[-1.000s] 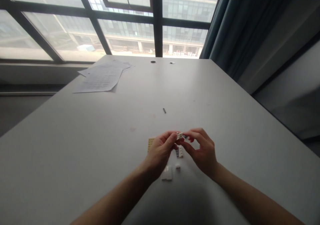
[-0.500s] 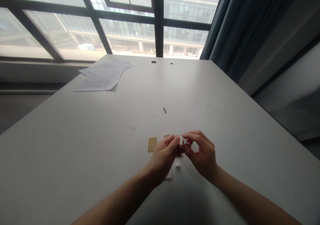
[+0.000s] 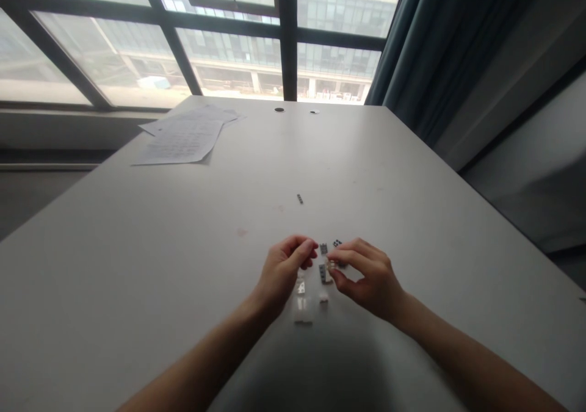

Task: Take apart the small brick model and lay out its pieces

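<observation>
Between the thumb and fingertips of my right hand (image 3: 366,271) is a small white block (image 3: 330,266), held just above the small parts. My left hand (image 3: 288,265) is closed, thumb against the curled fingers; whatever it may hold is too small or hidden to make out. Grey studded pieces lie between the hands, one (image 3: 323,248) farther off and one (image 3: 322,273) nearer. A dark studded piece (image 3: 337,243) sits beyond my right fingers. Nearer me are a white piece (image 3: 301,287), a flat white plate (image 3: 303,311) and a small white brick (image 3: 323,299).
A small dark strip (image 3: 300,199) lies on the white table (image 3: 412,216) beyond my hands. Printed papers (image 3: 183,137) are spread at the far left. Two round holes are near the far edge, below the window; a dark curtain (image 3: 425,52) hangs at the right.
My hands have moved apart, the left going leftward and now over the tan plate's place. The white block, earlier between both hands, is in my right fingers. Grey pieces between the hands are uncovered.
</observation>
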A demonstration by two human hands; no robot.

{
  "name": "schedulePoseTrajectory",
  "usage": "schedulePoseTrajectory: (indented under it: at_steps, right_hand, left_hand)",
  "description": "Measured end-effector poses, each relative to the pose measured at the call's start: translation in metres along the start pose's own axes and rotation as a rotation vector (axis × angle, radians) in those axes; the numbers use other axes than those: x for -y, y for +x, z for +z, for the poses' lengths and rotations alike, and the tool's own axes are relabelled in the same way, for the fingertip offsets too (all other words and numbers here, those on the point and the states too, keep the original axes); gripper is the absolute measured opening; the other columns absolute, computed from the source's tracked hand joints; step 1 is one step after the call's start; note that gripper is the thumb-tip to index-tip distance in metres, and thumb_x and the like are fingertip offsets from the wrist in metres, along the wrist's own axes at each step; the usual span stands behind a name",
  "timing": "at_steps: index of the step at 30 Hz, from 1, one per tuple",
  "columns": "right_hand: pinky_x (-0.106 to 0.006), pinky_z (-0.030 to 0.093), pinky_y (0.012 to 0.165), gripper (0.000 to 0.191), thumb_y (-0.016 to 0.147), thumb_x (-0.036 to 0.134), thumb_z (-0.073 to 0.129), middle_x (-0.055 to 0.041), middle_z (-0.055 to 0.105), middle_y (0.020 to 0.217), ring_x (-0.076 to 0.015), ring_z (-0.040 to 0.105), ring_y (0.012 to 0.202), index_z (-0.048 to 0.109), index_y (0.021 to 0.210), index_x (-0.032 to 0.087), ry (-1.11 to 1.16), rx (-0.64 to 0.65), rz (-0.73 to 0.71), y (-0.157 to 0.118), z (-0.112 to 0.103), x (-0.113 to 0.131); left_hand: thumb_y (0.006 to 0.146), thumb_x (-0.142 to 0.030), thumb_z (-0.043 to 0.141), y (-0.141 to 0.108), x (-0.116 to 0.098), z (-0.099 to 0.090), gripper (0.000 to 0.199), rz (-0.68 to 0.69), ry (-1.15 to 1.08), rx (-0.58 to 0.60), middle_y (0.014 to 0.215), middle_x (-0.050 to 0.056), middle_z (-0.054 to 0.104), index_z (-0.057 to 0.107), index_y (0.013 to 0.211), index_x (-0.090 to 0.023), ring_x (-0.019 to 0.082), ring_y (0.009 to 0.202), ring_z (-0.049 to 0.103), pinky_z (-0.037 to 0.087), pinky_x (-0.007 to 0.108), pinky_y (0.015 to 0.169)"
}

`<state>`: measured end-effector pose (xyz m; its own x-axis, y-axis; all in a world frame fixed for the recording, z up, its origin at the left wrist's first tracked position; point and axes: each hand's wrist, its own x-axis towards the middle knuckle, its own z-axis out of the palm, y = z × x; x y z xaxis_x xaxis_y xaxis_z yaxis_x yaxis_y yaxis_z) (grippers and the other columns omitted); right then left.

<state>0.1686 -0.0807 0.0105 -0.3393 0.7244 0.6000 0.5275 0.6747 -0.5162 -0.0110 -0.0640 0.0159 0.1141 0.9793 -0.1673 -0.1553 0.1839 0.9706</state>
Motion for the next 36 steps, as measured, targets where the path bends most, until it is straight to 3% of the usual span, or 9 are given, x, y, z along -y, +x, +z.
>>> schedulePoseTrajectory:
  at_steps: [4, 7, 13, 19, 24, 27, 30, 32, 36]
  right_hand:
    - [-0.03, 0.052, 0.068, 0.012, 0.082, 0.015, 0.057, -0.0037, 0.069, 0.081, -0.0177, 0.062, 0.075, 0.064, 0.089, 0.022, -0.071, 0.245, -0.088, -0.021, -0.007, -0.01]
    - [-0.03, 0.051, 0.065, 0.01, 0.083, 0.016, 0.054, -0.0046, 0.068, 0.078, -0.0181, 0.06, 0.073, 0.063, 0.085, 0.021, -0.148, 0.326, -0.096, -0.033, -0.007, -0.015]
    - [-0.031, 0.051, 0.068, 0.008, 0.084, 0.018, 0.054, -0.0063, 0.066, 0.082, -0.0189, 0.059, 0.076, 0.062, 0.084, 0.02, -0.175, 0.382, -0.049, -0.038, -0.006, -0.02]
    - [-0.032, 0.052, 0.072, 0.009, 0.083, 0.021, 0.059, -0.0073, 0.066, 0.09, -0.0194, 0.059, 0.081, 0.062, 0.091, 0.02, -0.097, 0.336, 0.003, -0.046, -0.004, -0.027]
    - [-0.032, 0.051, 0.071, 0.009, 0.083, 0.02, 0.06, -0.0065, 0.065, 0.087, -0.0189, 0.06, 0.078, 0.061, 0.092, 0.019, -0.074, 0.179, 0.038, -0.047, 0.0, -0.027]
    - [-0.032, 0.051, 0.071, 0.009, 0.084, 0.019, 0.059, -0.0063, 0.065, 0.087, -0.0186, 0.061, 0.079, 0.062, 0.092, 0.02, -0.056, 0.091, 0.07, -0.046, 0.002, -0.028]
    - [-0.031, 0.051, 0.072, 0.009, 0.084, 0.017, 0.058, -0.0062, 0.065, 0.086, -0.0186, 0.062, 0.079, 0.063, 0.091, 0.02, -0.038, 0.059, 0.091, -0.044, 0.003, -0.029]
    - [-0.031, 0.051, 0.071, 0.008, 0.085, 0.017, 0.058, -0.0058, 0.065, 0.085, -0.0184, 0.062, 0.079, 0.063, 0.09, 0.02, -0.026, 0.042, 0.103, -0.043, 0.002, -0.029]
    - [-0.03, 0.05, 0.071, 0.008, 0.085, 0.016, 0.057, -0.005, 0.065, 0.084, -0.0179, 0.061, 0.079, 0.063, 0.089, 0.021, 0.003, 0.023, 0.136, -0.041, 0.0, -0.028]
  left_hand:
    - [0.074, -0.039, 0.069, 0.012, -0.002, -0.026, 0.024, 0.094, -0.011, -0.141, 0.065, 0.001, 0.062, 0.066, 0.074, -0.014, 0.011, 0.06, 0.051, 0.04, 0.024, 0.059]
    - [0.074, -0.037, 0.069, 0.02, -0.002, -0.041, 0.022, 0.157, -0.007, -0.206, 0.066, 0.001, 0.062, 0.066, 0.074, -0.014, 0.01, 0.06, 0.051, 0.04, 0.023, 0.059]
    - [0.077, -0.035, 0.067, 0.028, 0.004, -0.051, 0.021, 0.218, 0.022, -0.243, 0.068, 0.001, 0.062, 0.066, 0.078, -0.014, 0.011, 0.062, 0.052, 0.042, 0.024, 0.062]
    - [0.08, -0.037, 0.064, 0.027, 0.007, -0.054, 0.022, 0.27, 0.132, -0.243, 0.07, 0.001, 0.063, 0.066, 0.079, -0.015, 0.011, 0.063, 0.053, 0.043, 0.024, 0.063]
    - [0.08, -0.037, 0.062, 0.051, 0.002, -0.06, 0.024, 0.369, 0.511, -0.251, 0.078, 0.002, 0.065, 0.067, 0.091, -0.016, 0.014, 0.066, 0.056, 0.045, 0.026, 0.062]
    - [0.083, -0.027, 0.057, 0.084, -0.001, -0.058, 0.029, 0.478, 0.89, -0.141, 0.101, 0.006, 0.066, 0.065, 0.109, -0.018, 0.018, 0.083, 0.06, 0.048, 0.031, 0.074]
    - [0.085, -0.016, 0.05, 0.116, -0.003, -0.047, 0.039, 0.592, 1.357, -0.03, 0.124, 0.008, 0.06, 0.058, 0.123, -0.022, 0.025, 0.108, 0.053, 0.043, 0.039, 0.089]
    - [0.084, -0.01, 0.048, 0.132, -0.003, -0.04, 0.04, 0.621, 1.45, 0.027, 0.127, 0.006, 0.059, 0.062, 0.119, -0.025, 0.027, 0.113, 0.051, 0.04, 0.042, 0.091]
    - [0.084, -0.011, 0.05, 0.147, 0.0, -0.035, 0.024, 0.64, 1.479, 0.108, 0.105, 0.008, 0.069, 0.07, 0.088, -0.022, 0.025, 0.1, 0.057, 0.038, 0.042, 0.09]
